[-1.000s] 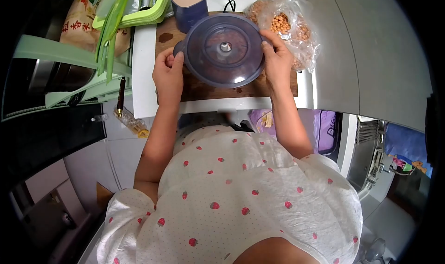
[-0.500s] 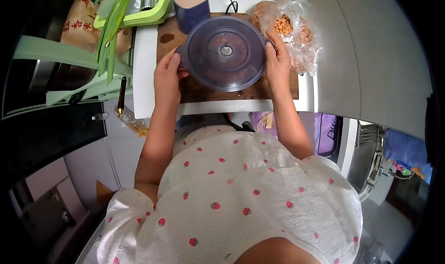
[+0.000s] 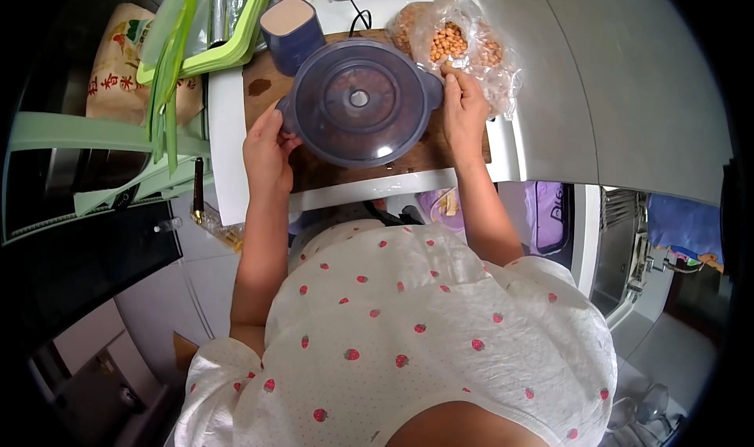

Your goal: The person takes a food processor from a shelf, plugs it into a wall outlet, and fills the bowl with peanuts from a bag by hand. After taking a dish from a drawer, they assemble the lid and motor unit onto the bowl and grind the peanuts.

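A round, dark translucent lidded bowl (image 3: 345, 133) with two side handles rests over a brown board, with something reddish showing dimly through it. Its lid has a pale round knob in the middle. My left hand (image 3: 267, 150) is closed at the left handle, thumb on top and fingers curled below. At the right handle, my right hand (image 3: 465, 117) has thumb and forefinger at the outer edge; its other fingers are partly hidden. Just behind the bowl stands a blue cup-like container (image 3: 292, 43) with a beige top. Clear plastic bags (image 3: 499, 82) of orange-brown nuts or beans lie beyond my right hand.
The brown board (image 3: 263, 109) covers part of a white table (image 3: 228, 133). Green baskets (image 3: 224, 54) with long green leaves stand at the left, near a printed sack (image 3: 118, 70). A black cord (image 3: 363, 15) runs at the back. A grey panel (image 3: 550, 70) borders the right side.
The view has shifted, so the scene sits further left and lower. The bowl has turned slightly. My right hand has slid outward, leaving more of the right handle uncovered; my left hand stays at its handle.
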Available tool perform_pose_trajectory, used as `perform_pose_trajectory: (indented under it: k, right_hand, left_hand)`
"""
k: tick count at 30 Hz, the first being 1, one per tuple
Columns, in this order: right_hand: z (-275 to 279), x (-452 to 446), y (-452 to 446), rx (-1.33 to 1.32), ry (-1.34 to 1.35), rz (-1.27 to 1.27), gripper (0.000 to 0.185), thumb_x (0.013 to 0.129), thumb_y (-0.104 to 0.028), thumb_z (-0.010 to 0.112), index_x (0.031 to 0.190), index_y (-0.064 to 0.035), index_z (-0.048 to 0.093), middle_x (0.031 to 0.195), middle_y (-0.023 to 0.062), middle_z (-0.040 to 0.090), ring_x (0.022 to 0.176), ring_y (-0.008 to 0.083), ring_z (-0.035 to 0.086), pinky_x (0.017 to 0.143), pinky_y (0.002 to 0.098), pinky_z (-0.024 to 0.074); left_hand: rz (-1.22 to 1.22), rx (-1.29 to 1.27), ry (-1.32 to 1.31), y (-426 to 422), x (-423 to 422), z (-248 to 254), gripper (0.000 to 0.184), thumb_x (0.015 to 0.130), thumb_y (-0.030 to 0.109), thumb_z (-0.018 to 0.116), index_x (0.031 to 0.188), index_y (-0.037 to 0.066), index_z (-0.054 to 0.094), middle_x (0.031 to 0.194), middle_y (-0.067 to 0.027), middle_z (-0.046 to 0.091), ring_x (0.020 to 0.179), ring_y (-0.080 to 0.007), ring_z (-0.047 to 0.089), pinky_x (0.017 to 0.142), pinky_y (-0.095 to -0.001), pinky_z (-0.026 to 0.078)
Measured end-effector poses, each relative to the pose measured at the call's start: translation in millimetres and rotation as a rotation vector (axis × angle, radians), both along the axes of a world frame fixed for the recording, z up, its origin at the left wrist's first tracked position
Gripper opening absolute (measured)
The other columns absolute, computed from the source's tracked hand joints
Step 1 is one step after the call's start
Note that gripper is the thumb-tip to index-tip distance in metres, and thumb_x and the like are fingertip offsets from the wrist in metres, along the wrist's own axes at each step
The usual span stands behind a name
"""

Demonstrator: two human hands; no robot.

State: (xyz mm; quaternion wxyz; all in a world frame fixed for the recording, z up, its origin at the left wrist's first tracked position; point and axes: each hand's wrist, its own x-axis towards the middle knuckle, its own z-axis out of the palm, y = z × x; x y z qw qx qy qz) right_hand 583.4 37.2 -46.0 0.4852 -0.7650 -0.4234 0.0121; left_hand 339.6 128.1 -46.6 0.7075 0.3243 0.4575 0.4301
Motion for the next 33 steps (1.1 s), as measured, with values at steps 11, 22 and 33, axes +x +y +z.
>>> perform_pose_trajectory:
  k: [11, 22, 33]
  right_hand:
    - [2.3, -22.5, -5.3, -0.002, 0.423, 0.196, 0.025, 0.085, -0.019, 0.055, 0.097, 0.0013, 0.060, 0.078, 0.0051, 0.062, 0.072, 0.0095, 0.053, 0.067, 0.0228, 0.0424]
    - [16.2, -18.2, 19.7, -0.100, 0.381, 0.174, 0.020, 0.083, -0.016, 0.056, 0.093, 0.0004, 0.062, 0.076, 0.0098, 0.063, 0.070, 0.0138, 0.056, 0.066, 0.0256, 0.0438]
    - [20.5, -23.7, 28.8, -0.063, -0.031, 0.144, 0.017, 0.079, -0.013, 0.058, 0.090, -0.0001, 0.063, 0.084, 0.0189, 0.060, 0.081, 0.0315, 0.056, 0.075, 0.0362, 0.0430]
  left_hand:
    - [0.155, 0.058, -0.005, -7.6, -12.6, 1.5, 0.026, 0.088, 0.016, 0.046, 0.106, -0.001, 0.056, 0.078, -0.0002, 0.057, 0.062, -0.0070, 0.046, 0.059, -0.0198, 0.040]
    - [0.122, 0.160, 0.103, -13.9, -14.9, 2.1, 0.026, 0.090, 0.019, 0.046, 0.108, 0.003, 0.056, 0.088, -0.0003, 0.059, 0.073, -0.0057, 0.050, 0.062, -0.0202, 0.040]
    - [0.153, 0.173, 0.138, -12.5, -21.2, -3.0, 0.024, 0.087, 0.016, 0.051, 0.105, 0.001, 0.057, 0.088, -0.0016, 0.060, 0.073, -0.0067, 0.051, 0.061, -0.0201, 0.040]
